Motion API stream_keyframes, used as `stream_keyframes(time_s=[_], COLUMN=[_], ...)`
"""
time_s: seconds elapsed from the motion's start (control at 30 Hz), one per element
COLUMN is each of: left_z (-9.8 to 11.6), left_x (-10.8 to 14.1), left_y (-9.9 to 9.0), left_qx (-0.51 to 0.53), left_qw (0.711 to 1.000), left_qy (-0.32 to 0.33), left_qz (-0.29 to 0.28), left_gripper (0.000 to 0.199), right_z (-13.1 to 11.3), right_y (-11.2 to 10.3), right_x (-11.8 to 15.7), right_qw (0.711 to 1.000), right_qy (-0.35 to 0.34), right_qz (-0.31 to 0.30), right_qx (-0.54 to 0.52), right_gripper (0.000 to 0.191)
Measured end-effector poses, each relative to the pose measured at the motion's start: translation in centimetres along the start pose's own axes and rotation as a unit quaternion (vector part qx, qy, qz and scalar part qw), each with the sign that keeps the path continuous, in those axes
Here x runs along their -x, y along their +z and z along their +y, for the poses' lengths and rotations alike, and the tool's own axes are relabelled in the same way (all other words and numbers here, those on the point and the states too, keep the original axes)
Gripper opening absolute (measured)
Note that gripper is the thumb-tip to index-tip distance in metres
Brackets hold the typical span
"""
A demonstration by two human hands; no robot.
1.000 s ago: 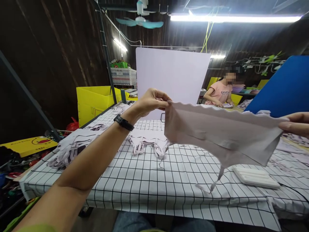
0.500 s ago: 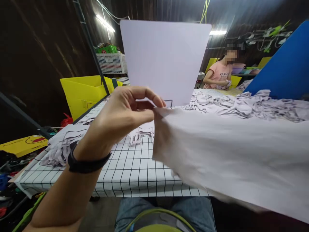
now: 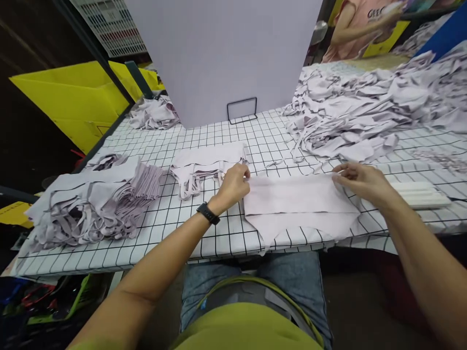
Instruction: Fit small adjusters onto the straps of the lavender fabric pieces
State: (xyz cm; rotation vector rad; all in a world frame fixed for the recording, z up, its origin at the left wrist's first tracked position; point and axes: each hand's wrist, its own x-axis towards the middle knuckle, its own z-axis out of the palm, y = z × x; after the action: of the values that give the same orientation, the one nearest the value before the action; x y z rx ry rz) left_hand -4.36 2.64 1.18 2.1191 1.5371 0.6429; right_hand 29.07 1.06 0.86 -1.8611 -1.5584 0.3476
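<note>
A pale lilac cloth garment [image 3: 292, 197] with a folded-over upper band lies flat at the front edge of the checked table, its narrow lower ends hanging toward me. At its upper left corner, my left hand [image 3: 235, 184] has its fingers closed on the cloth. Thumb and fingers of my right hand [image 3: 359, 182] meet at the upper right corner, pinching the edge. Just beyond my left hand rests a small stack of folded strappy garments [image 3: 207, 163] in the same colour, straps toward me.
A thick stack of similar garments [image 3: 98, 199] sits at left; a loose heap [image 3: 357, 107] spreads over the right back. A tall pale board [image 3: 226, 53] stands behind. White strips [image 3: 421, 194] lie at right. A co-worker [image 3: 359, 29] sits beyond, yellow bins [image 3: 73, 97] at far left.
The garment, held stretched in the air before, now lies on the table. My left hand has come down, my right hand has come into view, and the view has tilted downward.
</note>
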Motion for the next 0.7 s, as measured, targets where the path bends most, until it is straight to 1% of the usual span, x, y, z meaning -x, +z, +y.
stream_keyframes(time_s=[0.03,0.1,0.17,0.2,0.27,0.33,0.37,0.4,0.43,0.47,0.53,0.6,0.7], left_z=[0.0,0.0,0.2,0.4,0.7,1.1,1.3,1.5,1.7,1.8,2.0,2.1,2.1], left_x=[-0.7,-1.8,-2.0,-1.8,-0.8,0.9,1.8,2.7,3.6,4.4,5.6,6.3,6.5], left_y=[0.2,0.4,0.6,0.7,1.1,1.7,2.0,2.4,2.7,3.1,3.6,3.8,3.6], left_qx=[-0.012,-0.055,-0.111,-0.135,-0.163,-0.159,-0.147,-0.132,-0.119,-0.113,-0.125,-0.148,-0.168], left_qw=[1.000,0.998,0.992,0.988,0.981,0.974,0.971,0.967,0.963,0.960,0.954,0.947,0.939], left_qy=[0.007,0.026,0.043,0.051,0.081,0.133,0.159,0.181,0.197,0.209,0.223,0.232,0.240], left_qz=[-0.002,-0.014,-0.036,-0.047,-0.068,-0.090,-0.105,-0.122,-0.136,-0.147,-0.158,-0.164,-0.178], left_gripper=[0.027,0.028,0.030,0.031,0.032,0.037,0.042,0.048,0.053,0.058,0.061,0.060,0.058], right_z=[0.1,0.1,0.1,0.1,0.1,0.1,0.1,0.1,0.0,-0.3,-1.0,-2.0,-3.5], right_y=[0.4,0.9,1.2,1.2,1.4,1.6,1.8,2.0,2.3,2.7,3.3,3.7,3.4], right_x=[-0.5,-0.9,-0.6,0.1,2.1,5.0,6.6,8.1,9.6,10.9,13.0,14.7,17.0], right_qw=[1.000,0.998,0.997,0.996,0.994,0.987,0.981,0.976,0.971,0.970,0.975,0.986,0.997], right_qy=[0.012,0.032,0.037,0.033,-0.010,-0.105,-0.156,-0.192,-0.216,-0.223,-0.203,-0.160,-0.082], right_qz=[-0.012,-0.018,-0.006,0.002,0.019,0.025,0.012,-0.009,-0.036,-0.046,-0.045,-0.026,0.013], right_qx=[0.017,0.046,0.071,0.083,0.105,0.116,0.112,0.103,0.098,0.091,0.076,0.049,0.009], right_gripper=[0.007,0.010,0.015,0.017,0.018,0.019,0.022,0.028,0.032,0.035,0.036,0.033,0.023])
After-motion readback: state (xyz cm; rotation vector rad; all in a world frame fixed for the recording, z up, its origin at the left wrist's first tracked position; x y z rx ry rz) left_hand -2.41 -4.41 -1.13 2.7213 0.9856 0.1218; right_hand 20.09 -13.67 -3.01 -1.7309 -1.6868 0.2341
